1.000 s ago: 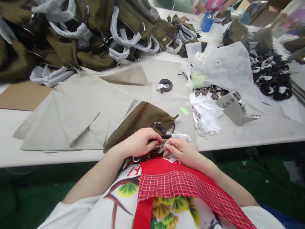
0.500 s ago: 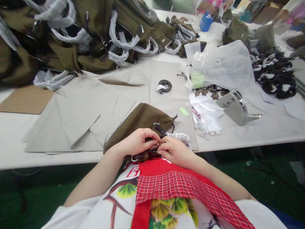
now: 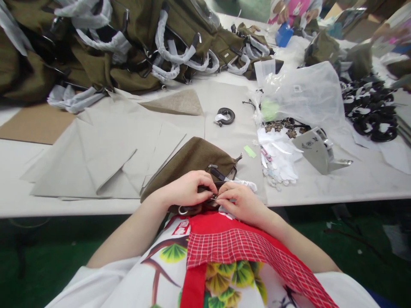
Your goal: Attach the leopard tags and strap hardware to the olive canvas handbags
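Observation:
An olive-brown fabric handbag [image 3: 192,160] lies tilted at the table's front edge, its near end against my red apron. My left hand [image 3: 192,188] curls over the bag, thumb and fingers pinched near a small metal part. Facing it, my right hand [image 3: 239,199] pinches at the same spot, the fingertips of both hands almost touching. What sits between the fingertips is small and partly hidden; it looks like metal hardware on the bag. A metal ring [image 3: 183,210] shows below my left hand. One white-wrapped handle [image 3: 245,185] sticks out beyond my right hand.
Handbags with wrapped handles [image 3: 173,47] are piled at the back left. Grey sheets [image 3: 86,158] cover the left table. A coiled black strap [image 3: 225,116], white tags [image 3: 279,158], a tape dispenser [image 3: 316,147] and a clear plastic bag [image 3: 308,92] lie rightward. Co-workers' hands [image 3: 282,15] show far back.
The view has shifted slightly. Both hands stay at the same place on the bag, with the fingertips a little repositioned and a bit of metal now showing between them.

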Demonstrator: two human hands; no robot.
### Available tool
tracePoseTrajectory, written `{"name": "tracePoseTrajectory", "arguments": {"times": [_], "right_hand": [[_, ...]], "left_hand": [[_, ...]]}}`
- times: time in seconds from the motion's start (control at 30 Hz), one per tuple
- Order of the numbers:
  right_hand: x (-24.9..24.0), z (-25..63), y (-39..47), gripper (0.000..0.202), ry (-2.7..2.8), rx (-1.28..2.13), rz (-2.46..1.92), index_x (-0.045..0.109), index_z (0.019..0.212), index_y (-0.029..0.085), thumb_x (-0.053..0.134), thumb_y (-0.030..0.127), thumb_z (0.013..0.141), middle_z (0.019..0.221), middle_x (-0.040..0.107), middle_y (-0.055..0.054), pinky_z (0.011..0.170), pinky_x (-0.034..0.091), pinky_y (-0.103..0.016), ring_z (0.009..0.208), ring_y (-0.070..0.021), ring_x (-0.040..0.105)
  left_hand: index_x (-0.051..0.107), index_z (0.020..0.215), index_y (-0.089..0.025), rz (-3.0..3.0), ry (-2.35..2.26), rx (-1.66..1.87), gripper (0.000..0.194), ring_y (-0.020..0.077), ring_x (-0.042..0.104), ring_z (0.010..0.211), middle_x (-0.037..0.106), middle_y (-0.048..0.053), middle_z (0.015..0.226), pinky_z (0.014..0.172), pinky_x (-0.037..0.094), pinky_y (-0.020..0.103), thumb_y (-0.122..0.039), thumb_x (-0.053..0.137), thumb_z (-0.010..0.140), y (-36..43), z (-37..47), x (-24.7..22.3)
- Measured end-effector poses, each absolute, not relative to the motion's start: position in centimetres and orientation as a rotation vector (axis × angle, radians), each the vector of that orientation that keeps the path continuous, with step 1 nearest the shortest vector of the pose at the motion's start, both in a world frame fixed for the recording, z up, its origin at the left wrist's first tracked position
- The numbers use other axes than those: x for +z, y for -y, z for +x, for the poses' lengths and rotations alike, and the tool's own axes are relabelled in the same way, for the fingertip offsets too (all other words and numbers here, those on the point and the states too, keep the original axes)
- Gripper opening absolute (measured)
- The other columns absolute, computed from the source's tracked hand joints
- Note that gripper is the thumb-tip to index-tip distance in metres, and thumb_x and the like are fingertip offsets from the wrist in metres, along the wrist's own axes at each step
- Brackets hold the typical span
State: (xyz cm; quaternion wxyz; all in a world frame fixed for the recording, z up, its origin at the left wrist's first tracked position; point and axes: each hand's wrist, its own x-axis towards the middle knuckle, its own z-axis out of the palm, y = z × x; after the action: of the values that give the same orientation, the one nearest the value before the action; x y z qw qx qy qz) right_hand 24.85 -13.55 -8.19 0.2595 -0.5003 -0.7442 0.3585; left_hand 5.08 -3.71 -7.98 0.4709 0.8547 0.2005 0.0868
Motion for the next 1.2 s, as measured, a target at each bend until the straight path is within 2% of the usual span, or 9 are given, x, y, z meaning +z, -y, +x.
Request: {"name": "tracePoseTrajectory", "arguments": {"times": [0.1,0.2,0.3,0.47,0.67,1.03,1.2], "right_hand": [[-8.0,24.9,13.1,0.017,1.964,1.000,-1.354,0.075,0.075,0.019,0.061,0.014,0.085,0.084,0.070,-0.004,0.075,0.050,-0.026,0.079,-0.0141,0.064],[-8.0,24.9,12.8,0.018,1.946,0.999,-1.365,0.073,0.073,0.020,0.061,0.016,0.086,0.083,0.069,-0.004,0.073,0.050,-0.026,0.078,-0.0140,0.064],[-8.0,25.1,12.9,0.018,1.869,0.946,-1.447,0.070,0.073,0.019,0.059,0.020,0.088,0.081,0.069,-0.004,0.073,0.048,-0.027,0.078,-0.0147,0.063],[-8.1,25.0,13.8,0.022,1.738,1.145,-1.584,0.065,0.080,0.019,0.049,0.023,0.094,0.069,0.066,0.001,0.061,0.045,-0.023,0.059,-0.0111,0.059],[-9.6,24.8,13.5,0.019,1.891,1.050,-1.607,0.064,0.091,0.018,0.045,0.018,0.095,0.078,0.067,-0.001,0.071,0.044,-0.025,0.073,-0.0139,0.061],[-11.0,24.9,12.5,0.021,1.885,1.170,-1.528,0.065,0.093,0.018,0.044,0.018,0.095,0.083,0.068,-0.002,0.075,0.046,-0.025,0.078,-0.0138,0.062],[-11.4,25.0,12.3,0.021,1.840,1.251,-1.441,0.066,0.095,0.018,0.045,0.019,0.096,0.086,0.070,-0.002,0.075,0.048,-0.025,0.080,-0.0136,0.064]], "left_hand": [[0.073,0.087,-0.019,2.168,-0.430,0.171,0.015,0.0163,0.061,0.091,0.068,0.003,0.091,0.088,0.045,0.025,-0.015,0.067,0.075,3.8,5.4,-7.8],[0.073,0.078,-0.018,2.193,-0.453,0.159,0.007,0.0164,0.060,0.086,0.068,0.004,0.086,0.084,0.046,0.026,-0.022,0.066,0.079,3.9,5.8,-8.1],[0.073,0.076,-0.019,2.148,-0.508,0.176,0.015,0.0151,0.061,0.083,0.069,0.003,0.084,0.080,0.046,0.025,-0.027,0.063,0.084,3.9,6.0,-8.5],[0.071,0.069,-0.016,2.015,-0.590,0.198,0.029,0.0128,0.061,0.074,0.068,0.003,0.078,0.073,0.045,0.023,-0.030,0.056,0.090,3.4,5.5,-9.1],[0.071,0.080,-0.015,1.769,-0.776,0.195,0.031,0.0127,0.061,0.065,0.068,0.001,0.069,0.064,0.046,0.022,-0.038,0.052,0.091,3.1,4.8,-9.9],[0.070,0.073,-0.015,1.746,-0.826,0.232,0.027,0.0127,0.060,0.066,0.069,0.002,0.071,0.065,0.046,0.022,-0.036,0.059,0.086,3.3,4.7,-10.2],[0.066,0.074,-0.015,1.722,-0.763,0.203,0.032,0.0119,0.058,0.064,0.065,0.001,0.069,0.064,0.046,0.022,-0.038,0.052,0.090,3.1,4.7,-9.7]]}}
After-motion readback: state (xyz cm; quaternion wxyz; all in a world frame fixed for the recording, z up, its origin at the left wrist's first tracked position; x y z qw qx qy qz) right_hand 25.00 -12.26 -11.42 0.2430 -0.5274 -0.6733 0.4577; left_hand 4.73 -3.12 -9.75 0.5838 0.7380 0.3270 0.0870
